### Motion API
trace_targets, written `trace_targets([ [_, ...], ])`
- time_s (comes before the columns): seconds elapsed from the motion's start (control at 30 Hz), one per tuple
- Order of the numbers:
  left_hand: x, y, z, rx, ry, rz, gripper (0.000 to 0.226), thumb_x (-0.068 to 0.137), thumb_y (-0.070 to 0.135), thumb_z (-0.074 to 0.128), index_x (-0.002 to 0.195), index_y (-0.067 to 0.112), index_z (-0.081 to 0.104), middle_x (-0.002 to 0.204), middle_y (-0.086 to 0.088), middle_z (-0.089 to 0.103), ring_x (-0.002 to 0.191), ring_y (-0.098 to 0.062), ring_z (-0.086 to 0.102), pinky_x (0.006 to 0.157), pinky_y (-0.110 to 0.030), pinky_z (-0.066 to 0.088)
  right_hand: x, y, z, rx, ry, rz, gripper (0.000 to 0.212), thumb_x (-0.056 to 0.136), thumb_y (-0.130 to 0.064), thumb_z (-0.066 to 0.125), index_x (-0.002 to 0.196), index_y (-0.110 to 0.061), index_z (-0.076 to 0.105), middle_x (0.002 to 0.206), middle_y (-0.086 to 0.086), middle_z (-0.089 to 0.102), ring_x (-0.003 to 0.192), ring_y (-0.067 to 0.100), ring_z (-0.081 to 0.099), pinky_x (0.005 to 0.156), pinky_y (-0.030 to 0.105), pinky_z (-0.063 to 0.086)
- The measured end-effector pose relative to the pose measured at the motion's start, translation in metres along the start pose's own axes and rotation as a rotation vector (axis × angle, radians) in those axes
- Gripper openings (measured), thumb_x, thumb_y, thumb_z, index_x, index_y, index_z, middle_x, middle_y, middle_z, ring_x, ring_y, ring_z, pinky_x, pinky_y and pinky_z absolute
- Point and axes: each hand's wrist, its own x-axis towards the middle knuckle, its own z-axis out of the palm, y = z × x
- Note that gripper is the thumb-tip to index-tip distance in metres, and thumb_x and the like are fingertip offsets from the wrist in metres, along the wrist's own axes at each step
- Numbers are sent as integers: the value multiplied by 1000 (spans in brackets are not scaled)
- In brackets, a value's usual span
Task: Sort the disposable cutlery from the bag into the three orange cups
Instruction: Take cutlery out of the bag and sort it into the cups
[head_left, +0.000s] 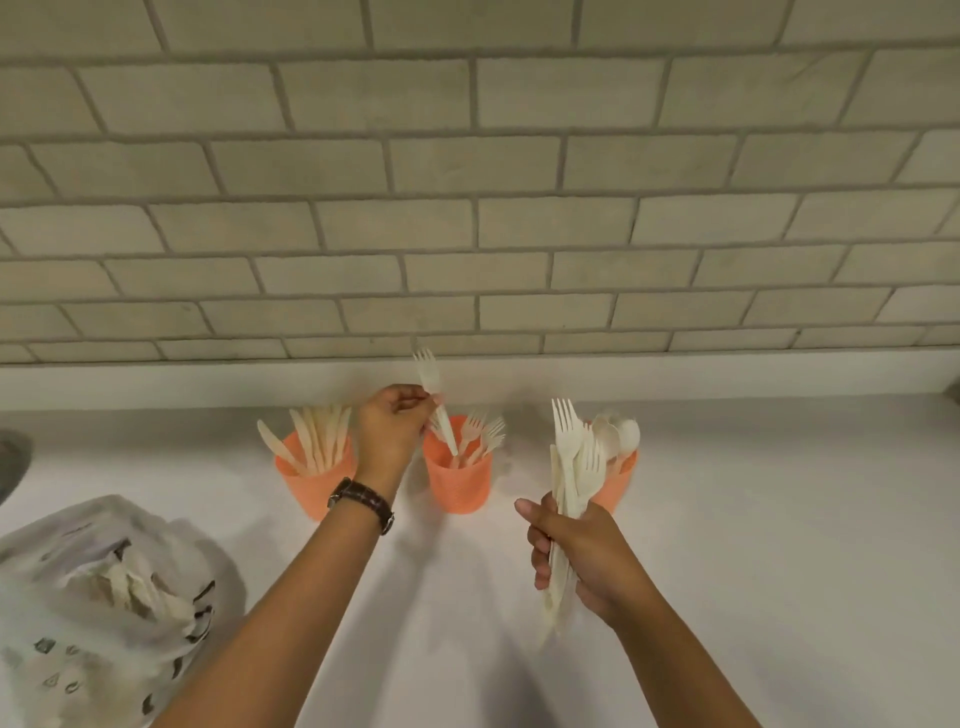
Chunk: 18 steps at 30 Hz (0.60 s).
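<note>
Three orange cups stand in a row near the wall. The left cup (311, 483) holds several knives, the middle cup (460, 486) several forks, the right cup (618, 486) spoons. My left hand (389, 436) pinches a white fork (435, 400) by its handle, tines up, its lower end inside the middle cup. My right hand (582, 556) grips a bundle of cutlery (569, 478), forks uppermost, in front of the right cup. The plastic bag (98, 608) lies at the lower left, crumpled, with pale contents showing through.
A white countertop (779, 519) runs to a grey brick-tiled wall (467, 208). A dark round object (13, 457) shows at the far left edge. A watch sits on my left wrist.
</note>
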Motion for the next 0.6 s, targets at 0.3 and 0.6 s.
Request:
trace_targets([
  [0.3, -28, -25, 7, 280, -137, 59, 30, 68, 30, 79, 95, 23, 66, 100, -2, 62, 83, -18, 61, 79, -28, 52, -2, 5, 12, -167, 367, -58, 31, 79, -10, 73, 76, -8, 42, 58, 8, 44, 34, 16, 41, 41, 27, 45],
  [0.6, -100, -3, 38, 57, -422, -56, 18, 75, 24, 76, 89, 15, 71, 86, 3, 72, 75, -2, 67, 65, -12, 48, -2, 6, 23, -366, 328, -140, 27, 84, -11, 65, 109, -16, 53, 67, 3, 57, 37, 14, 48, 41, 27, 48],
])
